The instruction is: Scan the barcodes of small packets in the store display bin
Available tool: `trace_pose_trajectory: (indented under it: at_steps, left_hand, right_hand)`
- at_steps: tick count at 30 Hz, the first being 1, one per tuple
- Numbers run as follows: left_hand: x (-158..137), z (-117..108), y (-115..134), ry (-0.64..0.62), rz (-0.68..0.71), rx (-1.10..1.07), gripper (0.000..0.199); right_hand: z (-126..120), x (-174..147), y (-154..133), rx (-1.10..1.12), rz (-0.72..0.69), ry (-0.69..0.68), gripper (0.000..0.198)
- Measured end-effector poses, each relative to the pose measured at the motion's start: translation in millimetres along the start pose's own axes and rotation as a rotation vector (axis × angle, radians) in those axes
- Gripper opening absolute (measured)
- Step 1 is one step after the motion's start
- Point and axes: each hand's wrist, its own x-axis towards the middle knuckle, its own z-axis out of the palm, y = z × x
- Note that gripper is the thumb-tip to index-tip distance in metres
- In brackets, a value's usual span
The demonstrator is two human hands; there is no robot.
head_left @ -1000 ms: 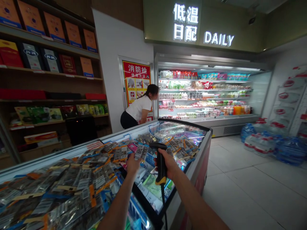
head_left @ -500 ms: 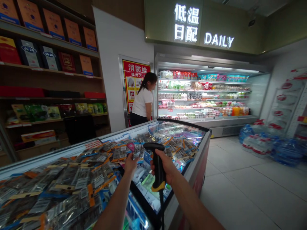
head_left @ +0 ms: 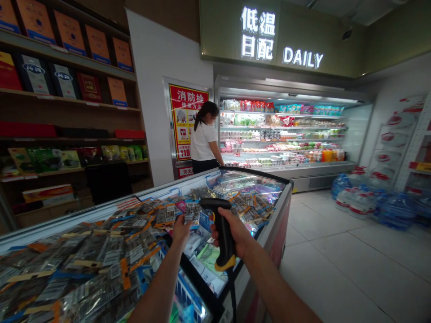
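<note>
My right hand (head_left: 237, 233) is wrapped round the handle of a black and yellow barcode scanner (head_left: 225, 240), its cable hanging down. The scanner's head points left, toward my left hand (head_left: 181, 231). Between the fingers of that hand is a small plastic packet (head_left: 191, 211) with a printed label. Both hands are above a chest freezer (head_left: 284, 202). Many similar flat packets (head_left: 111, 249) with barcode labels and orange or blue edges lie over its left part. Bagged goods (head_left: 208, 258) in white and green show below the scanner.
Beyond the freezer stands a person in a white shirt (head_left: 204, 141), by a red fire-hydrant sign (head_left: 180, 119). A lit open fridge (head_left: 313, 170) is behind. Bottled water (head_left: 397, 211) sits on the tiled floor at right. Shelves (head_left: 67, 101) with boxes line the left.
My hands hold nearly the same pose, scanner and packet still gripped. The view has shifted slightly to the right. The person in white has turned and reaches an arm toward the freezer's far edge.
</note>
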Motion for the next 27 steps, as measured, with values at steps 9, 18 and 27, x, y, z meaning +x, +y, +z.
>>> trace_pose_trajectory:
  at_steps: [9,18,27]
  left_hand:
    - [-7.2,-1.3,10.9,-0.014,0.012,-0.04,0.018]
    - [-10.3,-1.8,14.3,0.017,-0.003,-0.043,0.022]
    - [-5.9,2.6,10.2,0.097,-0.07,-0.153,0.024]
  right_hand:
    - [1.8,2.7,-0.9,-0.032,0.014,0.013,0.028]
    - [5.5,7.0,0.5,-0.078,0.0,0.018,0.025]
    - [9.8,8.7,-2.7,-0.126,-0.022,0.084,0.023]
